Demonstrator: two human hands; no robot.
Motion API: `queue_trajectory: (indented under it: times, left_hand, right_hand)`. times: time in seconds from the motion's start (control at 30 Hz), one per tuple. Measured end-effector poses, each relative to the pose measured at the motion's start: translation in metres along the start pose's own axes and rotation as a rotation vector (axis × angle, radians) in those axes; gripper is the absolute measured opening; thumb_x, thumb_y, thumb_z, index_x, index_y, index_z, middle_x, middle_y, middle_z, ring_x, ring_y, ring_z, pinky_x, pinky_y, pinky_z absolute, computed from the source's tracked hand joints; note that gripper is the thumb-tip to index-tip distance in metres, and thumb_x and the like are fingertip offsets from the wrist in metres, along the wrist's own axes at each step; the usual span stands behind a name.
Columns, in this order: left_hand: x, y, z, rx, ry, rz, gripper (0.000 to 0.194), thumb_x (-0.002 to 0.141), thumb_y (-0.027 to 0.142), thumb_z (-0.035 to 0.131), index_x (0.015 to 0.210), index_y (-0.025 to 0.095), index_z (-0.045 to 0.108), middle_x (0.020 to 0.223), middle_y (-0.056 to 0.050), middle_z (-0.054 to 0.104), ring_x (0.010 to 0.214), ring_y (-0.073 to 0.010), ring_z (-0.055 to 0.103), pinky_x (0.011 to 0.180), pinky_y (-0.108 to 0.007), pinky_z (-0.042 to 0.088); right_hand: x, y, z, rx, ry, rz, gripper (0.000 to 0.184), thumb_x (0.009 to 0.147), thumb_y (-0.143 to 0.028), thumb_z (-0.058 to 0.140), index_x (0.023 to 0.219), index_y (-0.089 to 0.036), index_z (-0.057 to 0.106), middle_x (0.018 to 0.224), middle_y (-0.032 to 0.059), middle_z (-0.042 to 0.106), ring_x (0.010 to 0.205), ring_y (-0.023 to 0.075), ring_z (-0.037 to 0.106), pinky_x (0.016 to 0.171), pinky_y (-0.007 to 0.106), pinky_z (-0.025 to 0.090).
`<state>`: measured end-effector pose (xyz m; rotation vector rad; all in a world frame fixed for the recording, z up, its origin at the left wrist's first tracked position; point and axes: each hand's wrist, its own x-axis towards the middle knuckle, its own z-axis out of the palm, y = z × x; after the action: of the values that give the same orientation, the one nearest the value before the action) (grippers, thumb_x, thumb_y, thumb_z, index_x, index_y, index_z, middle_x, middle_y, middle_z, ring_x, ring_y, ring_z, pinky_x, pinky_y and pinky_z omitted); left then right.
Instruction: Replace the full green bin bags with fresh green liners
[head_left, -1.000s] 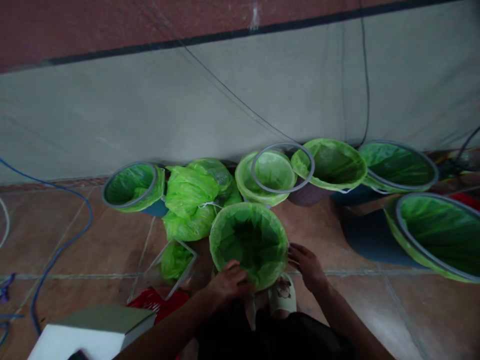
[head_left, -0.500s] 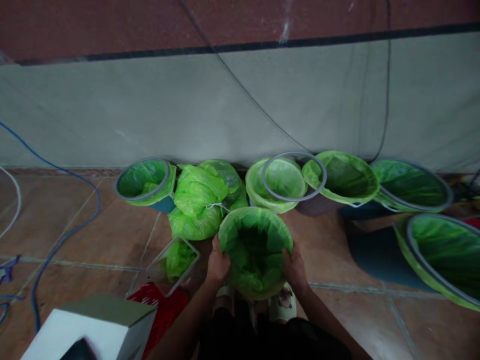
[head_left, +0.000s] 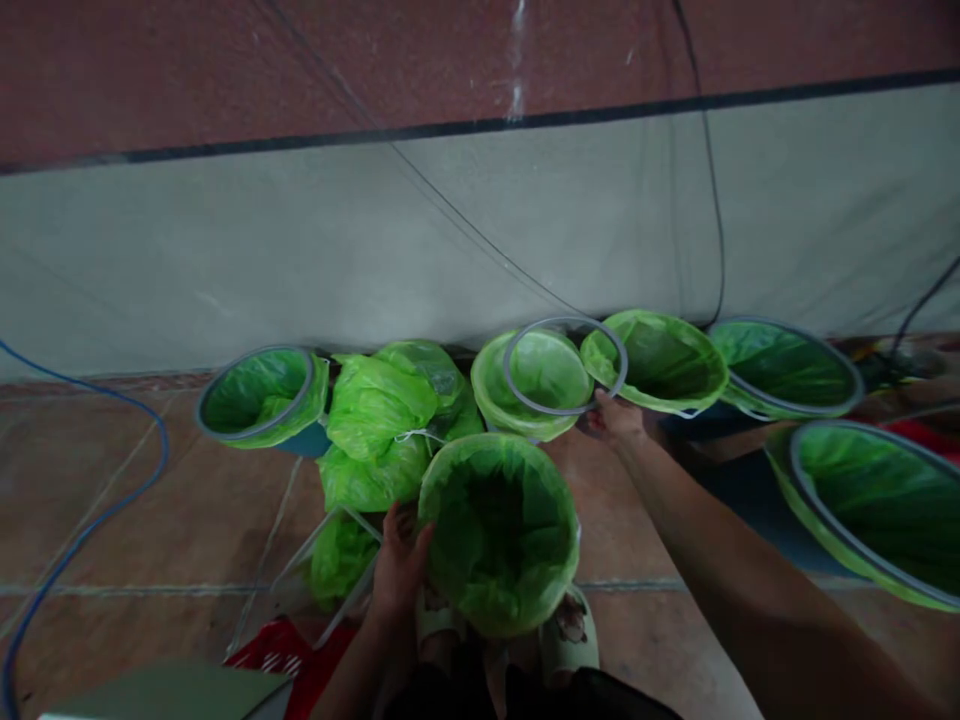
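A trash bin lined with a green bag [head_left: 499,610] stands on the floor in front of my feet, its bag folded over the rim. My left hand [head_left: 401,555] is at the bin's left side, fingers apart and not wrapped round it; whether it touches the bag I cannot tell. Farther off, my right hand [head_left: 616,418] pinches the near right edge of a grey plastic rim ring [head_left: 512,378]. That ring lies across the tops of two lined bins, a pale one [head_left: 487,395] and a wider one [head_left: 660,400].
Along the wall stand more lined bins with grey rims, one at left [head_left: 307,440] and others at right [head_left: 795,410] [head_left: 780,500]. Knotted green bags [head_left: 375,405] are heaped between them. Near my left arm are a clear container [head_left: 352,590], a red basket [head_left: 274,650] and a box [head_left: 172,690].
My right hand has left the bin's rim and reached forward to the grey ring. My left hand has loosened from the bin's left edge. The view has shifted slightly.
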<state>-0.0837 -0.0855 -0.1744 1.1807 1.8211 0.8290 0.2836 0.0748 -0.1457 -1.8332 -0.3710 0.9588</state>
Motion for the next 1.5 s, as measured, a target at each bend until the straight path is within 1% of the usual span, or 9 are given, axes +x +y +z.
queue_trajectory:
  times: [0.17, 0.3, 0.43, 0.53, 0.67, 0.83, 1.07, 1.37, 1.5]
  left_hand:
    - [0.002, 0.033, -0.012, -0.22, 0.01, -0.102, 0.072, 0.083, 0.044, 0.061, 0.142, 0.019, 0.029, 0.127, -0.014, 0.06, 0.116, -0.0241, 0.06, 0.097, -0.042, 0.049]
    - [0.01, 0.071, -0.024, -0.316, 0.136, -0.158, 0.061, 0.078, 0.046, 0.066, 0.131, 0.019, 0.049, 0.13, -0.013, 0.059, 0.116, -0.0263, 0.059, 0.096, -0.038, 0.049]
    - [0.007, 0.108, -0.031, -0.556, -0.045, -0.196, 0.063, 0.084, 0.062, 0.048, 0.126, 0.015, 0.055, 0.12, -0.014, 0.065, 0.104, -0.0254, 0.065, 0.085, -0.038, 0.053]
    - [-0.003, 0.119, -0.032, -0.57, -0.118, -0.209, 0.065, 0.078, 0.064, 0.055, 0.119, 0.014, 0.059, 0.107, -0.012, 0.07, 0.082, -0.0211, 0.068, 0.068, -0.031, 0.055]
    - [-0.008, 0.097, -0.03, -0.352, -0.084, -0.188, 0.055, 0.069, 0.054, 0.069, 0.107, 0.014, 0.066, 0.088, -0.005, 0.073, 0.065, -0.0167, 0.066, 0.06, -0.027, 0.052]
    - [-0.001, 0.062, -0.026, -0.041, -0.054, -0.08, 0.039, 0.081, 0.044, 0.056, 0.104, 0.016, 0.069, 0.09, -0.006, 0.074, 0.081, -0.0211, 0.069, 0.077, -0.032, 0.055]
    - [0.003, 0.066, -0.018, 0.321, 0.008, 0.022, 0.035, 0.091, 0.031, 0.045, 0.111, 0.015, 0.068, 0.11, -0.01, 0.071, 0.101, -0.0225, 0.067, 0.093, -0.033, 0.049]
    - [0.003, 0.052, -0.006, 0.659, -0.002, 0.048, 0.034, 0.095, 0.026, 0.04, 0.111, 0.016, 0.068, 0.108, -0.012, 0.071, 0.1, -0.0223, 0.066, 0.086, -0.029, 0.048]
    - [0.004, 0.047, -0.002, 0.757, 0.003, 0.039, 0.035, 0.095, 0.027, 0.039, 0.111, 0.015, 0.068, 0.104, -0.013, 0.071, 0.095, -0.022, 0.067, 0.082, -0.028, 0.047]
  right_hand:
    - [-0.014, -0.019, 0.003, 0.008, 0.002, -0.022, 0.013, 0.084, -0.024, 0.056, 0.075, -0.015, 0.055, 0.062, 0.0017, 0.058, 0.055, 0.0102, 0.053, 0.06, 0.029, 0.05]
    - [-0.071, -0.011, -0.026, 0.047, -0.167, -0.039, 0.014, 0.079, -0.028, 0.061, 0.074, -0.015, 0.058, 0.062, 0.0005, 0.06, 0.048, 0.0092, 0.05, 0.05, 0.025, 0.047]
    - [-0.143, 0.023, -0.06, -0.182, -0.396, -0.083, 0.025, 0.077, -0.04, 0.061, 0.074, -0.016, 0.057, 0.055, -0.0028, 0.055, 0.047, 0.0115, 0.052, 0.046, 0.023, 0.044]
    - [-0.176, 0.045, -0.076, -0.478, -0.5, -0.15, 0.029, 0.087, -0.044, 0.047, 0.077, -0.018, 0.054, 0.054, -0.0021, 0.056, 0.048, 0.0135, 0.055, 0.049, 0.024, 0.043]
    - [-0.184, 0.062, -0.078, -0.892, -0.432, -0.311, 0.028, 0.093, -0.034, 0.035, 0.091, -0.016, 0.056, 0.071, 0.007, 0.066, 0.065, 0.0181, 0.064, 0.059, 0.026, 0.043]
    - [-0.18, 0.071, -0.061, -1.252, -0.345, -0.453, 0.038, 0.096, -0.026, 0.031, 0.122, -0.008, 0.051, 0.081, 0.0131, 0.07, 0.076, 0.0231, 0.068, 0.065, 0.029, 0.043]
    - [-0.182, 0.078, -0.046, -1.345, -0.316, -0.355, 0.052, 0.098, -0.026, 0.026, 0.145, -0.003, 0.029, 0.083, 0.0134, 0.072, 0.078, 0.0243, 0.07, 0.067, 0.032, 0.047]
    - [-0.179, 0.089, -0.05, -1.434, -0.379, -0.449, 0.062, 0.095, -0.021, 0.03, 0.149, 0.005, 0.013, 0.083, 0.0167, 0.072, 0.074, 0.0251, 0.069, 0.068, 0.034, 0.05]
    - [-0.18, 0.09, -0.05, -1.521, -0.387, -0.471, 0.062, 0.092, -0.015, 0.034, 0.148, 0.003, 0.018, 0.08, 0.0155, 0.071, 0.073, 0.0245, 0.07, 0.066, 0.032, 0.051]
